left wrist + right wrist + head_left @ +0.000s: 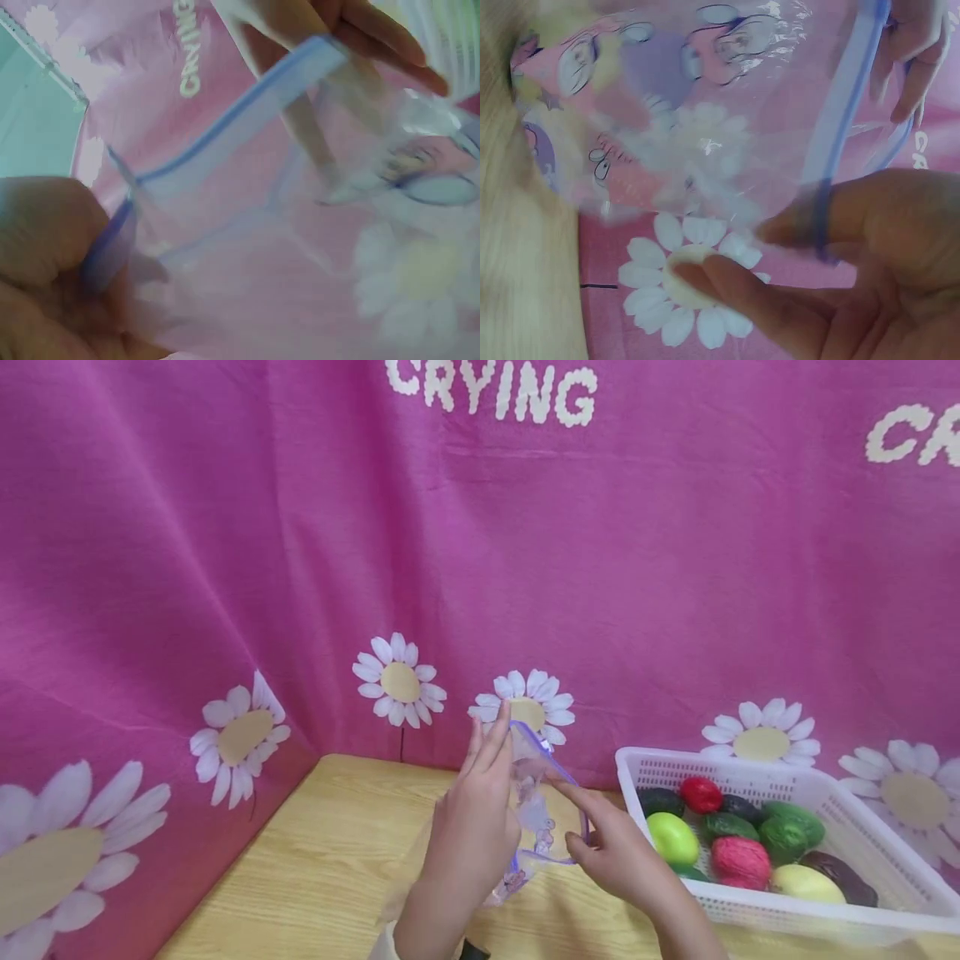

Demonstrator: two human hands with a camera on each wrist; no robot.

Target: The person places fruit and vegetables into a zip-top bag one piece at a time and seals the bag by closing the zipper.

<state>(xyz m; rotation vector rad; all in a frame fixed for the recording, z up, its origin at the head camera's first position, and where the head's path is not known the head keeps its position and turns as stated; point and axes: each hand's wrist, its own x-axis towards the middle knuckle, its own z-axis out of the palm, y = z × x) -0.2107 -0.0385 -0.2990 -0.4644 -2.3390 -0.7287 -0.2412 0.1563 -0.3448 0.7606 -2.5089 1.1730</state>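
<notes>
A clear zip bag (pixel 534 814) with a purple-blue zip edge and pink and purple cartoon prints is held up between both hands, its mouth spread apart. My left hand (pixel 476 818) holds one side of the mouth near the thumb, its other fingers pointing up. In the left wrist view the zip strip (pixel 240 112) runs out of that hand. My right hand (pixel 622 856) is at the opposite side, with a straight finger inside the opening. In the right wrist view its thumb (pixel 761 300) stands apart from that finger, outside the film.
At the right stands a white plastic basket (pixel 787 910) holding several fruit and vegetable shapes, among them a green apple-like one (pixel 671 839) and a red one (pixel 701 794). A wooden table (pixel 300 868) lies below. A pink cloth (pixel 600 568) with daisies hangs behind.
</notes>
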